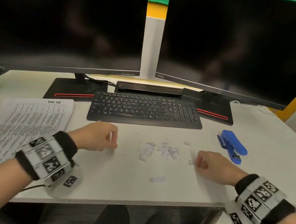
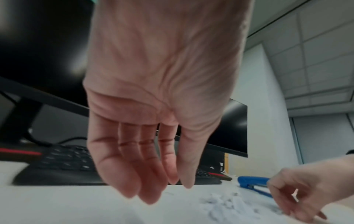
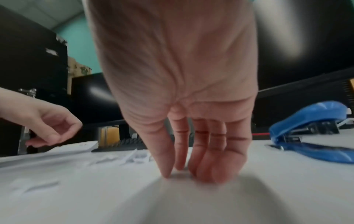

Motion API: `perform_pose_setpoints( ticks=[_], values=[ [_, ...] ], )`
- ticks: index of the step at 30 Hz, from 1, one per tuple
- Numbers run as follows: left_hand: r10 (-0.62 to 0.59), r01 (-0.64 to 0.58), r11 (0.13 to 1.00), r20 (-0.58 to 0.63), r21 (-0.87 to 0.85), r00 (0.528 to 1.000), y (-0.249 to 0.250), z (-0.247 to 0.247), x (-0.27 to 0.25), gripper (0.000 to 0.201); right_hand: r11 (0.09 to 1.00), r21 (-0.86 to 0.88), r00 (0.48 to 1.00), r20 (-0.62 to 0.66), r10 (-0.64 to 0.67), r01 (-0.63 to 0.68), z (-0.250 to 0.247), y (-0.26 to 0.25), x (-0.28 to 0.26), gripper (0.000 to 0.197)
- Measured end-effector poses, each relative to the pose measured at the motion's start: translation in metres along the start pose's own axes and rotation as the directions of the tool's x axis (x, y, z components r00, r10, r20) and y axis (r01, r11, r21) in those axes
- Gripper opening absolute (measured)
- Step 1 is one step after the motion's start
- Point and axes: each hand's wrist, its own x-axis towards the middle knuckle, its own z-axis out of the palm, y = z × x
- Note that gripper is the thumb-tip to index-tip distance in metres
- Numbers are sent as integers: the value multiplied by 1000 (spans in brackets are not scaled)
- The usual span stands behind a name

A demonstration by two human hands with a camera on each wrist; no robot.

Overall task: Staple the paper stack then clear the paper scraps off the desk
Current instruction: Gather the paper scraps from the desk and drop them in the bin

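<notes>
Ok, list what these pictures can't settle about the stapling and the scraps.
- Staple in the printed white paper stack: too small in the head view; left wrist band covers its near corner.
- Scrap under the right hand: its fingers and blur hide the contact.
- Small torn white paper scraps: count lost to blur, all views.
- Blue plastic stapler: loaded or not, hidden.

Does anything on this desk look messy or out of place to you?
Yes: small torn paper scraps lie strewn on the white desk in front of the keyboard, between the left hand and right hand. One larger scrap lies apart, nearer the desk's front edge.
</notes>
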Motion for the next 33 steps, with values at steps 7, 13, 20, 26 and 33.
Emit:
perform_pose_setpoints(
  ticks=[7,13,20,26,33],
  values=[
    [-238,224,958,63,180,969,-23,11,-15,15,980,47,980,-55,-190,193,7,-57,48,20],
    [-296,268,944,135,192,946,-6,12,2,30,991,127,974,-227,-16,46,-17,-40,50,19],
    [-77,74,997,191,24,979,43,27,39,23,992,73,992,-62,107,-103,-14,-28,43,52],
    [-8,-4,999,243,48,970,60,34,49,101,998,-39,993,109,45,-41,-4,-56,58,110],
    [-45,13,993,279,118,959,70,37,60,101,995,-48,991,111,-78,84,6,-84,77,91]
  ],
)
